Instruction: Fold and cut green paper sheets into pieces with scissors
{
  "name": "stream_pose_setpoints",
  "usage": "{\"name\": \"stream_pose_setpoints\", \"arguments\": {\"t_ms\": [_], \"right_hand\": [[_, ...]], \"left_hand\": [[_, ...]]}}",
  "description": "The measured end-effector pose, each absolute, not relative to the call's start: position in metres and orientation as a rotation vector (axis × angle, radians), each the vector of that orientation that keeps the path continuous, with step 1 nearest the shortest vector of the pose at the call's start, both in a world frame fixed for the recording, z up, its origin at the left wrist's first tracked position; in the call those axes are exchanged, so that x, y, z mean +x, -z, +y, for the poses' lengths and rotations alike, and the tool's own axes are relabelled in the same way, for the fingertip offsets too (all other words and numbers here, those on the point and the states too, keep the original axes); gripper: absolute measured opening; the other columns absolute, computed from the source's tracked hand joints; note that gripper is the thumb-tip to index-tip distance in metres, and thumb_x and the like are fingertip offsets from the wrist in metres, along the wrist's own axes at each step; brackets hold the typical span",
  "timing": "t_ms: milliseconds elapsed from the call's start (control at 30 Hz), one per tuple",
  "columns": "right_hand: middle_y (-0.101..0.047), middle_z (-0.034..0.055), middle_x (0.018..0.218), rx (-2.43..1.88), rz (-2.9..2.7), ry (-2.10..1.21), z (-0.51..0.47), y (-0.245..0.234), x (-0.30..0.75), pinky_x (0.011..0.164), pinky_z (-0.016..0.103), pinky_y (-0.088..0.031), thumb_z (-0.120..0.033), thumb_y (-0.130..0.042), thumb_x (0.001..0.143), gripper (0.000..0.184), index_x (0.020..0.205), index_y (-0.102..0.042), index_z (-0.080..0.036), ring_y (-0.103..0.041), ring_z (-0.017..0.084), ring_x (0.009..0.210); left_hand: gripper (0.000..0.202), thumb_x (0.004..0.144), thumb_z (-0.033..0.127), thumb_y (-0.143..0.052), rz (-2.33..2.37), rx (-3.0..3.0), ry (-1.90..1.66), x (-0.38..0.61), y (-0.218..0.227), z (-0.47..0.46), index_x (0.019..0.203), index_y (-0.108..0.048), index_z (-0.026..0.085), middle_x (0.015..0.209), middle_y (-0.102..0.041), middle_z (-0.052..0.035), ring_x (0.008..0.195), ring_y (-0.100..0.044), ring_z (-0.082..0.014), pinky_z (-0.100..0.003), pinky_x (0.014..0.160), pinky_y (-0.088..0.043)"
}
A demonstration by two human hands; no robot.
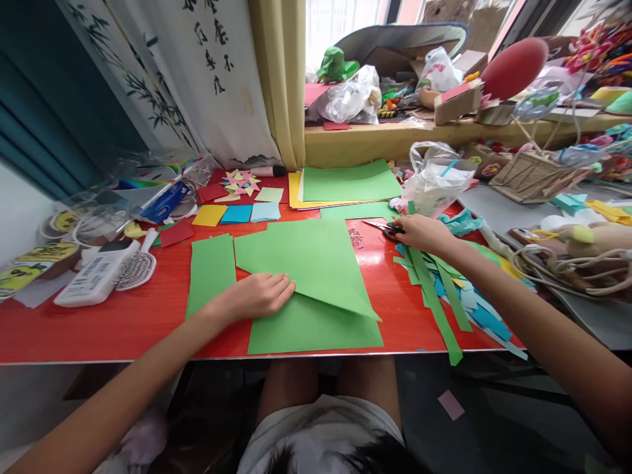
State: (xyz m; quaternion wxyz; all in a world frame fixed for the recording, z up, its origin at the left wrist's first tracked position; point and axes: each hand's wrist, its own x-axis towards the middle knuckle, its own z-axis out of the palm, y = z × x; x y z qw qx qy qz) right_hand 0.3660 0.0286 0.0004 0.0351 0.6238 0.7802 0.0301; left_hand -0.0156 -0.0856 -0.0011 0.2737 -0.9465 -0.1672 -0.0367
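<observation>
My left hand (269, 294) is closed at the lower edge of a green paper sheet (309, 253), its fingers together and curled. That sheet partly covers another green sheet (306, 329) near the table's front edge, and a smaller green piece (212, 270) lies to the left. My right hand (422, 234) is closed around the black handles of a pair of scissors (378, 225), whose blades point left over the red table (395, 296). Below that hand lie long green paper strips (434, 309) and blue paper scraps (486, 319). Part of the handles is hidden by the fingers.
Green and yellow sheets (345, 181) are stacked at the back, beside a white plastic bag (437, 178). Small coloured squares (237, 214) and a paper star (241, 183) lie left of them. A hairbrush (138, 266) and a white box (96, 273) stand at left. Cords (567, 263) crowd the right.
</observation>
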Motion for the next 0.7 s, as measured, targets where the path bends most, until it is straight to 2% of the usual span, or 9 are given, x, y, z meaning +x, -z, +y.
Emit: {"name": "stream_pose_setpoints", "arguments": {"t_ms": [100, 233, 400, 567, 700], "right_hand": [[-0.066, 0.0134, 0.099, 1.911, 2.368, -0.176, 0.032, 0.003, 0.365, 0.056, 0.029, -0.034, -0.028, -0.044, 0.081, 0.03, 0.097, -0.064, -0.015, -0.06, 0.026, 0.09], [-0.068, 0.0123, 0.091, 1.892, 2.362, -0.24, 0.028, 0.0, 0.364, 0.056, 0.03, -0.034, -0.033, -0.046, 0.078, 0.03, 0.091, -0.066, -0.015, -0.061, 0.026, 0.083], [-0.067, 0.0156, 0.096, 1.844, 2.494, -0.488, 0.014, -0.009, 0.356, 0.071, 0.034, -0.036, -0.035, -0.046, 0.081, 0.035, 0.102, -0.062, -0.012, -0.059, 0.029, 0.092], [-0.068, 0.0124, 0.09, 1.771, 2.357, -0.146, 0.007, -0.009, 0.35, 0.054, 0.03, -0.032, -0.034, -0.05, 0.078, 0.04, 0.112, -0.054, -0.014, -0.061, 0.027, 0.076], [-0.066, 0.0118, 0.1, 1.756, 2.351, -0.044, 0.005, -0.01, 0.349, 0.05, 0.029, -0.031, -0.034, -0.049, 0.078, 0.054, 0.128, -0.043, -0.016, -0.061, 0.027, 0.081]], "left_hand": [[0.015, 0.087, 0.01, -0.044, -0.391, -2.427, 0.175, -0.015, -0.003, -0.092, 0.091, -0.057, 0.016, 0.082, -0.068, -0.0039, 0.069, -0.06, -0.0123, -0.026, 0.057, -0.041], [0.008, 0.084, 0.014, -0.051, -0.659, -2.326, 0.484, -0.02, -0.007, -0.1, 0.09, -0.057, 0.016, 0.091, -0.069, -0.0031, 0.072, -0.06, -0.0133, -0.028, 0.062, -0.043], [0.026, 0.086, 0.016, -0.05, -0.503, -2.464, 0.141, -0.032, -0.002, -0.097, 0.11, -0.056, 0.013, 0.114, -0.065, -0.0098, 0.082, -0.061, -0.0173, -0.032, 0.066, -0.045], [0.033, 0.087, 0.008, -0.043, -0.498, -2.578, 0.13, -0.032, 0.006, -0.089, 0.119, -0.052, 0.012, 0.115, -0.064, -0.0108, 0.087, -0.062, -0.0165, -0.028, 0.066, -0.046], [0.036, 0.088, 0.005, -0.035, -0.441, -2.618, -0.008, -0.027, 0.0, -0.084, 0.118, -0.053, 0.015, 0.111, -0.066, -0.0094, 0.092, -0.062, -0.0157, -0.026, 0.068, -0.048]]}}
